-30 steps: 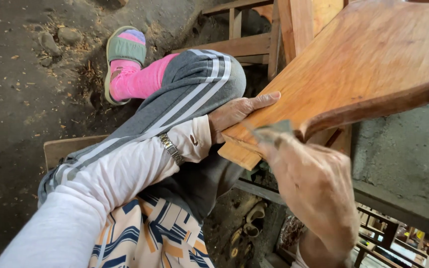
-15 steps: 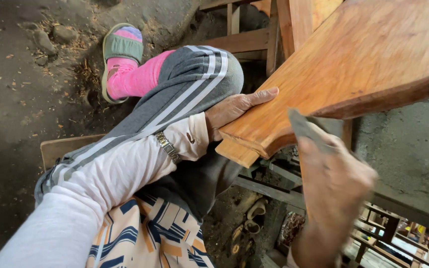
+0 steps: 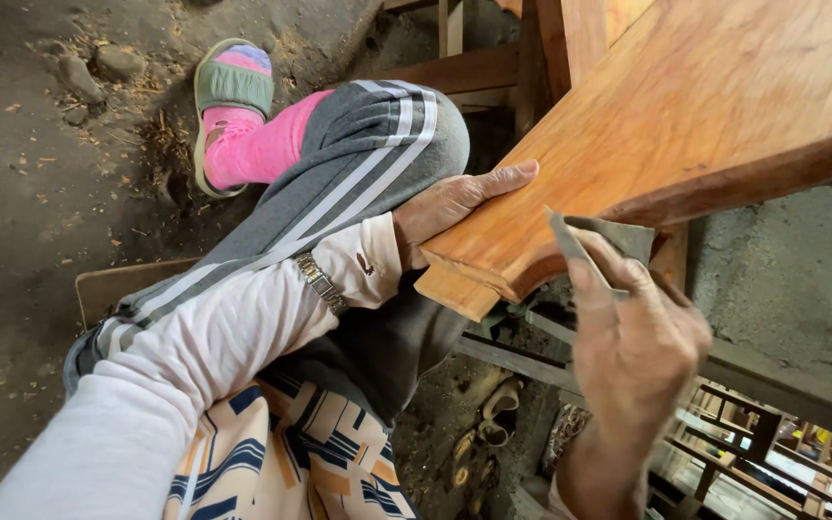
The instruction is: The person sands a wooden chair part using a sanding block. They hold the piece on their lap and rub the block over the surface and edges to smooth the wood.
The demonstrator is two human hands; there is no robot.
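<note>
My right hand (image 3: 639, 337), at lower right of the frame, pinches a folded grey sheet of sandpaper (image 3: 597, 241) between thumb and fingers, its upper corner pressed against the curved underside edge of the wooden seat board (image 3: 686, 125). My left hand (image 3: 455, 204), at centre, lies flat with fingers pressed together along the board's left edge, thumb out of sight beneath, steadying it against my raised knee (image 3: 387, 135).

The board, a reddish-orange slab with a rounded, darker lip, fills the upper right of the frame and slopes down toward centre, where its lower corner ends in a pale square-cut step. A metal wristwatch (image 3: 321, 282) sits on my left wrist below a white sleeve. I see no packages, labels or signs anywhere in the frame.

Toward upper left, my foot in a pink sock and a green sandal (image 3: 231, 96) rests on a bare dirt floor (image 3: 31, 193) strewn with wood chips and small stones. Behind the knee, at top centre, stand unfinished wooden frame rails (image 3: 464, 72), close to the board's far edge. Open room lies mainly to the left over the dirt; below the board at lower right, more wooden frames crowd the space.
</note>
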